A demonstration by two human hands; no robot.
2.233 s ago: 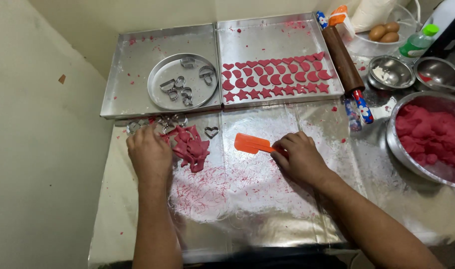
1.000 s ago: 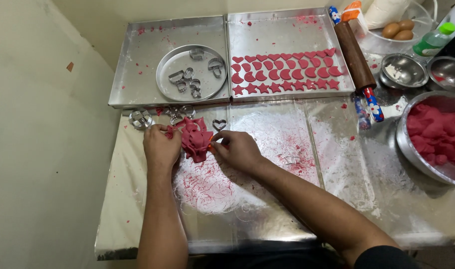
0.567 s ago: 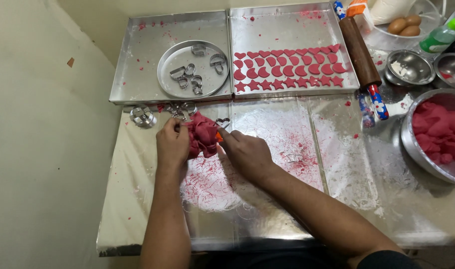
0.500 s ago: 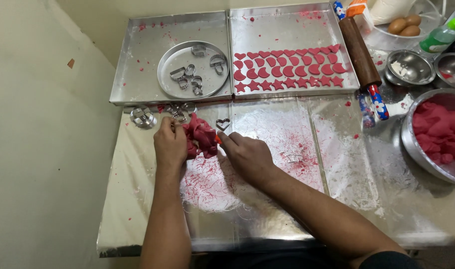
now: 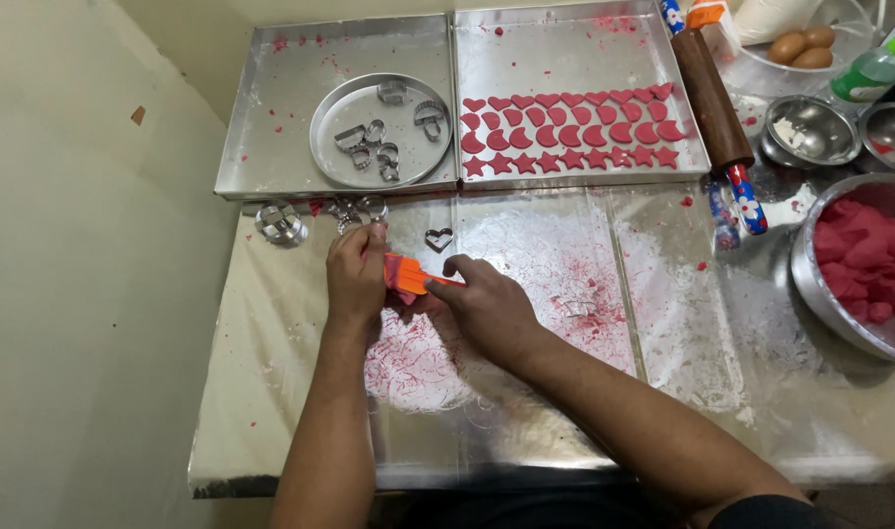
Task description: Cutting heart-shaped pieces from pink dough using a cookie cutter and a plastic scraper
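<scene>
**Scraping dough together on the floured worktop**

The foil-covered worktop fills the view, dusted with flour and red crumbs. At its far edge sit two metal trays: the left tray holds a round pan with loose cutters, and the right tray carries rows of cut red dough shapes. At the right edge a steel bowl holds a mound of red dough, with a rolling pin just beyond the right tray.

Both hands meet near the worktop's left middle. The right hand has its fingers closed around an orange scraper; the left hand has its fingers curled together against the scraper's blade, and the gathered red dough lies almost entirely hidden beneath the two hands. A heart cutter lies just beyond them.

To do this well, I judge the blade should stay low and flat to the foil so it lifts crumbs without tearing the covering, while the left hand cups the scraps into one lump.
</scene>
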